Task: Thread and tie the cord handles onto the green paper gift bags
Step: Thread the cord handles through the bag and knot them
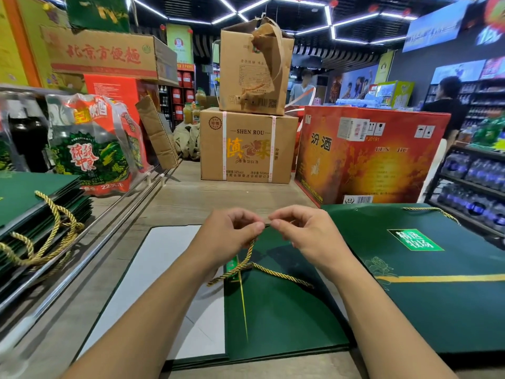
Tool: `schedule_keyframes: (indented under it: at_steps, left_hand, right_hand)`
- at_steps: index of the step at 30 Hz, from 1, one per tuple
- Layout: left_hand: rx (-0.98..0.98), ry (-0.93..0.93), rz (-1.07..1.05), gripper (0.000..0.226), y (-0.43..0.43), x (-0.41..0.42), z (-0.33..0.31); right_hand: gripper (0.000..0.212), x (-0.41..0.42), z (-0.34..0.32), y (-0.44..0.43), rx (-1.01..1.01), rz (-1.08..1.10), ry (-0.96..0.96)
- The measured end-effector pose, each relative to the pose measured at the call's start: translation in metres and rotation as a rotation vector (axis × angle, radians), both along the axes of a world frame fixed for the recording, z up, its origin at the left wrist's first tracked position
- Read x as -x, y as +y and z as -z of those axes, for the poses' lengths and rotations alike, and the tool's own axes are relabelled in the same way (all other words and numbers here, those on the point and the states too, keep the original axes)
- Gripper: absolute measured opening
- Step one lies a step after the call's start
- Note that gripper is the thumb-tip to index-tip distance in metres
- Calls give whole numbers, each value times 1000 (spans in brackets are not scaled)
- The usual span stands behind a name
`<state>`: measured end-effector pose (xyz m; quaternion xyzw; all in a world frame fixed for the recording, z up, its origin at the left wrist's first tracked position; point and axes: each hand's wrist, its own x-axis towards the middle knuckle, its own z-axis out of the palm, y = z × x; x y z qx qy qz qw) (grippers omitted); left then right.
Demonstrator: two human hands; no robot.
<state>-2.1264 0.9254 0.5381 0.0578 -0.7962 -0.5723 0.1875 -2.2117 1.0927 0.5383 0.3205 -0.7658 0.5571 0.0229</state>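
Here, both hands met over the far edge of a flat green gift bag [287, 310] on the tabletop [191, 198]. The left hand [232, 233] and right hand [303, 233], fingers curled, each pinched the gold cord [273, 270], whose loose length trailed across the bag. A second bag [437, 296] lay just right.

A bag [278, 310] lies on the counter [218, 198] before me, a cord [273, 270] across it. A stack of bags [32, 203] sits at my left, a second bag [437, 296] at my right, two stacked boxes [246, 149] behind.
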Motion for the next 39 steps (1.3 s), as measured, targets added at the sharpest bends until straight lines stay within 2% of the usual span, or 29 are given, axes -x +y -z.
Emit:
schedule_keyframes:
  at_steps: [2, 4, 7, 9, 14, 17, 20, 22, 25, 29, 35, 39]
  left_hand:
    - [42, -21, -30, 8, 2, 1, 4]
    - [103, -41, -45, 10, 3, 3, 8]
    - [226, -78, -60, 13, 4, 5, 12]
    - [280, -103, -67, 13, 5, 7, 15]
    - [363, -178, -47, 11, 7, 10, 18]
    - [381, -157, -36, 11, 8, 9, 16]
    - [407, -115, -38, 10, 9, 8, 10]
    - [411, -99, -38, 9, 11, 5, 7]
    - [422, -102, -37, 6, 13, 1, 3]
    - [424, -151, -52, 8, 14, 2, -8]
    - [534, -194, -100, 17, 26, 24, -26]
    - [489, -132, -147, 9, 37, 36, -18]
  right_hand:
    - [15, 6, 0, 4, -56, 212, -32]
    - [23, 14, 4, 12, -318, 431, -53]
    - [19, 21, 13, 16, -665, 467, -140]
    - [22, 24, 17, 14, -743, 428, -187]
    - [26, 24, 14, 13, -613, 411, -212]
    - [34, 23, 14, 12, -443, 440, -216]
    - [32, 18, 10, 11, -263, 386, -346]
    - [21, 12, 5, 11, -226, 367, -410]
    - [26, 10, 4, 11, -157, 355, -479]
    - [21, 10, 8, 9, -60, 325, -478]
    - [13, 11, 10, 7, 33, 246, -441]
    - [16, 12, 10, 6, 59, 222, -390]
